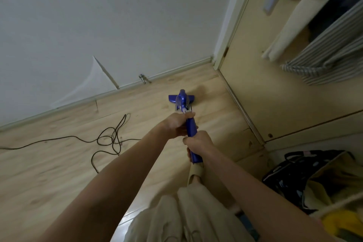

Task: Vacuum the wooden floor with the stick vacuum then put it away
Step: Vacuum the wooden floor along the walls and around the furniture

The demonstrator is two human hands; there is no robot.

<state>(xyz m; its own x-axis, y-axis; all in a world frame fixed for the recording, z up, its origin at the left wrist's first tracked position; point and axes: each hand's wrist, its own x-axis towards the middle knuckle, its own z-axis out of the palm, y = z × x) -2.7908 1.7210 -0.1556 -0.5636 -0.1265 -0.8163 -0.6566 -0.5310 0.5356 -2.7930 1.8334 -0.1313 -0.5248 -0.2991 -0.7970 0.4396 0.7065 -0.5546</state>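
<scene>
A blue stick vacuum (pixel 184 100) points away from me, its head flat on the light wooden floor (pixel 59 163) near the room's corner. My left hand (pixel 177 124) grips the upper part of the blue shaft. Just below it, my right hand (pixel 198 141) grips the handle end, whose tip shows under the fist. Both arms reach forward over my pale trousers and slippered foot.
A black power cord (pixel 110 139) lies looped on the floor to the left. A metal doorstop (pixel 142 78) sits at the white skirting. A beige wardrobe door (pixel 275 84) and hanging clothes (pixel 324 55) stand right; a dark bag (pixel 306 173) lies lower right.
</scene>
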